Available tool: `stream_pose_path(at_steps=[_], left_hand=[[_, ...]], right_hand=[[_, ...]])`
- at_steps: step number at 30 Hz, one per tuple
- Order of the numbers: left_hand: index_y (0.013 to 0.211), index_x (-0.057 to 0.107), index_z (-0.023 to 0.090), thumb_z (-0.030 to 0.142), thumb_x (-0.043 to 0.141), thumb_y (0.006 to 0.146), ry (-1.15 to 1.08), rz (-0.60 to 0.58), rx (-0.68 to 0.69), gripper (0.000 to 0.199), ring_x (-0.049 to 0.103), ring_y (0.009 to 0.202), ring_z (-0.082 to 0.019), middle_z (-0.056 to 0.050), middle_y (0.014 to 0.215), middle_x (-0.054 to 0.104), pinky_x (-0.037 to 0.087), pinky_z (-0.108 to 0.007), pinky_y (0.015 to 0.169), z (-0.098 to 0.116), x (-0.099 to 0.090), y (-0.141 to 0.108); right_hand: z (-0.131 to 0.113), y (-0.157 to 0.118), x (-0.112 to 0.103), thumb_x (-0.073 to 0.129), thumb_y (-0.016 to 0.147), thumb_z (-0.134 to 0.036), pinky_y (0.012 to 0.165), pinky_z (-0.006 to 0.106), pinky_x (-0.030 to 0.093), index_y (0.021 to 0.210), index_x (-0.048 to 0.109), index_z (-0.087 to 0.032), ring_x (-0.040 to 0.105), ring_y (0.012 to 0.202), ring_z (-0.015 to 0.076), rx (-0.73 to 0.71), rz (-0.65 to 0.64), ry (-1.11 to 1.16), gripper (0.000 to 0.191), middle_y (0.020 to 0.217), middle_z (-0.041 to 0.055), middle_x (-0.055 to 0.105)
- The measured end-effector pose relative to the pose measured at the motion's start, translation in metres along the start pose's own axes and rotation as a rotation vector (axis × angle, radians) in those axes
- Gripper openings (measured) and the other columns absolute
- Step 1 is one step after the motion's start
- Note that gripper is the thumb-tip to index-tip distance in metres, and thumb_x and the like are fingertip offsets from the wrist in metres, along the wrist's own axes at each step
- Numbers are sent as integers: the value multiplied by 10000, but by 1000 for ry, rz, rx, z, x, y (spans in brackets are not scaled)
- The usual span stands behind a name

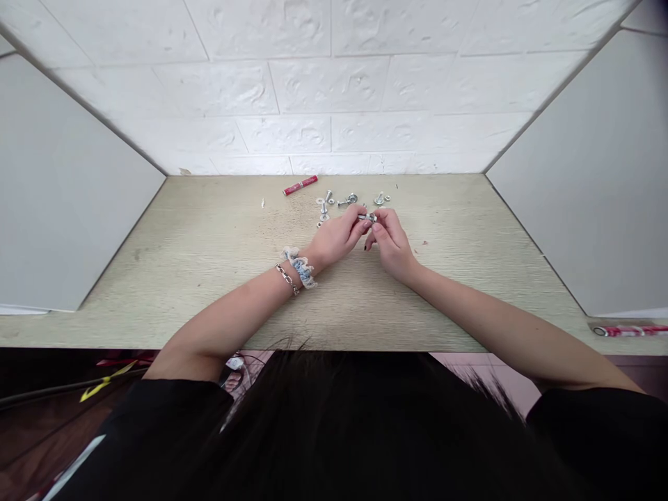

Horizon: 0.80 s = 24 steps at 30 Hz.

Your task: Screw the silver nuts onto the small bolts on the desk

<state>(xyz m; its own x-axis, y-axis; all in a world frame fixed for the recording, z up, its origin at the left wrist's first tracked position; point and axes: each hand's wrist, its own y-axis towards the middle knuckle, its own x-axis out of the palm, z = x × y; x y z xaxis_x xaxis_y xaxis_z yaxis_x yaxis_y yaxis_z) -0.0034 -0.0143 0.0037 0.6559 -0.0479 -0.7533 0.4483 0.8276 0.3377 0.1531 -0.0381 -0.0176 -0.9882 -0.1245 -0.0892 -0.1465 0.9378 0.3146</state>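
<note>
Above the middle of the table, my left hand (337, 240) pinches a silver bolt (367, 217) between thumb and fingers. My right hand (394, 245) closes on the bolt's right end, where a wider round part shows, too small to tell as nut, washer or head. Just beyond my left hand lie loose bolts (328, 195), a washer (324, 218) and a small nut (331, 202). A bolt with a washer on it (351, 199) rests farther back. Beyond my right hand, another bolt with a washer (379, 200) stands beside a nut (387, 198).
A red tube-like stick (300, 185) lies near the white brick wall (303, 132). Grey panels (67, 181) flank the wooden table (209, 236) on both sides. Another red tube (629, 331) is at the right front edge. Dark specks and small scraps are scattered about.
</note>
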Motion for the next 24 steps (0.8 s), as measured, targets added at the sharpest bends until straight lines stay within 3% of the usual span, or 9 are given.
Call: stream_pose_path(at_steps=[5, 10, 14, 19, 24], left_hand=[[1159, 478, 221, 455, 291, 998, -11, -13, -3, 340, 641, 746, -163, -24, 832, 676, 457, -275, 660, -2, 1, 1], [1166, 486, 228, 432, 326, 990, 46, -60, -5, 313, 640, 732, -178, -11, 809, 668, 458, -283, 661, -3, 3, 4], [1150, 502, 220, 421, 353, 984, 77, -84, -16, 301, 640, 731, -193, -16, 817, 671, 446, -291, 650, -3, 4, 5], [1048, 543, 215, 425, 376, 978, 72, -75, -21, 278, 623, 722, -188, -8, 763, 652, 436, -290, 655, -2, 3, 5], [944, 564, 207, 437, 368, 977, 64, -68, -1, 304, 596, 669, -173, 1, 695, 619, 415, -281, 625, -2, 1, 6]], right_hand=[[-1, 3, 1, 512, 848, -667, 569, 244, 463, 960, 500, -228, 530, 556, 73, 73, -9, 78, 453, 793, -32, 582], [-1, 11, 1, 416, 775, -809, 508, 237, 447, 703, 507, -186, 509, 503, 87, 213, 47, 104, 634, 606, -3, 542], [-3, 17, -1, 427, 736, -826, 479, 239, 440, 582, 460, -181, 490, 464, 96, 330, 31, 126, 664, 503, 4, 500], [-5, 17, -1, 475, 744, -793, 472, 227, 440, 601, 494, -171, 486, 462, 84, 348, 54, 143, 638, 518, -1, 508], [-4, 15, 0, 516, 775, -744, 482, 211, 446, 690, 491, -181, 496, 479, 68, 277, 64, 131, 570, 592, -25, 534]])
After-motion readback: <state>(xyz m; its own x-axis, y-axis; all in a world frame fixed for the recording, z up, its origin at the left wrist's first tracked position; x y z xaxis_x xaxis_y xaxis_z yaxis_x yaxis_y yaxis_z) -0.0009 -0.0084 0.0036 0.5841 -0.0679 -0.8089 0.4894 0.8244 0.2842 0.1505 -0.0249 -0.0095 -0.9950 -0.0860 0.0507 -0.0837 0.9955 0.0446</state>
